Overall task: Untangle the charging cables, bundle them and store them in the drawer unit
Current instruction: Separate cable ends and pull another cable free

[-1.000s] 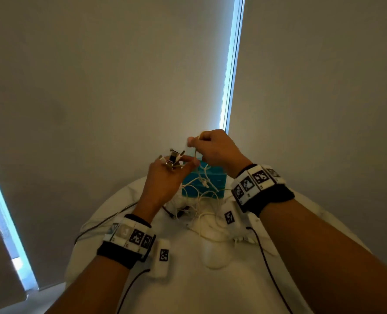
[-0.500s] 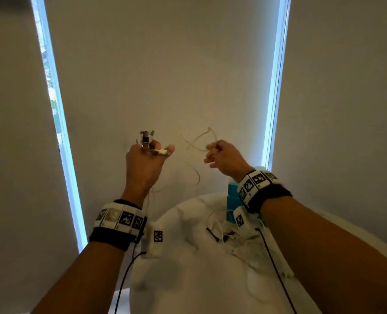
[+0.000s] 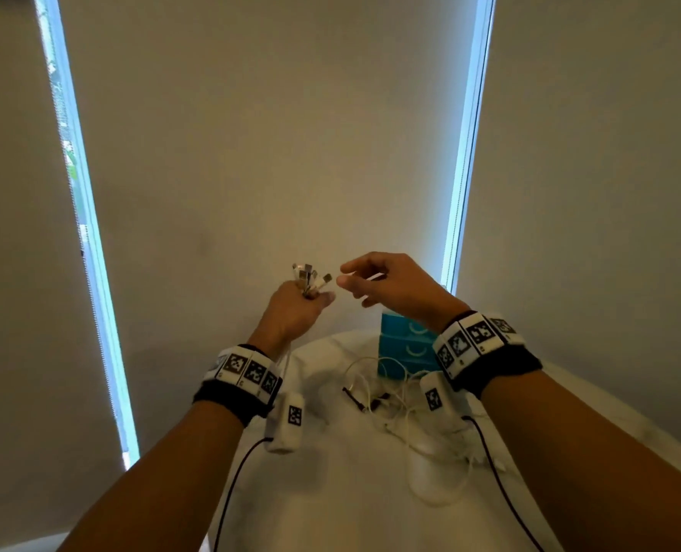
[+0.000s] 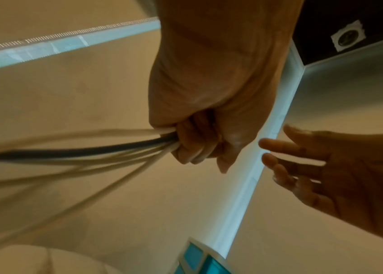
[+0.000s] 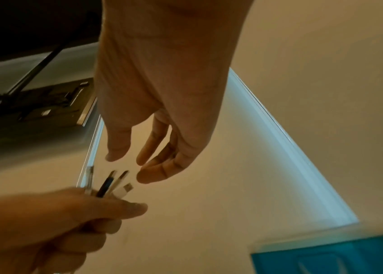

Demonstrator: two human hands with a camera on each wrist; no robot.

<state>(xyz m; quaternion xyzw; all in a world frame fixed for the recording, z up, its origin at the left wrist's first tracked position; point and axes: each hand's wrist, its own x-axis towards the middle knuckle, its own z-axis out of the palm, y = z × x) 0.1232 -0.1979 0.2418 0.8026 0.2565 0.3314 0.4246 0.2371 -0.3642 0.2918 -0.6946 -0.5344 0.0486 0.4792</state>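
My left hand (image 3: 311, 302) is raised above the table and grips a bunch of charging cables just below their plug ends (image 3: 311, 277), which fan out above the fist. In the left wrist view several white cables and one black cable (image 4: 87, 150) run out of the fist (image 4: 200, 152) to the left. My right hand (image 3: 343, 276) hovers just right of the plugs with its fingers loose and nothing in it; the right wrist view shows its fingertips (image 5: 143, 176) a little above the plugs (image 5: 113, 182). The teal drawer unit (image 3: 404, 348) stands at the back of the table.
A tangle of white cables with a dark plug (image 3: 374, 398) lies on the round white table (image 3: 330, 500) in front of the drawer unit. Black leads from the wrist cameras hang over the table. Pale blinds with bright window gaps stand behind.
Half a second ago my hands were apart and the right one held up a loop of white cable. Now they are close together and the right hand holds nothing.
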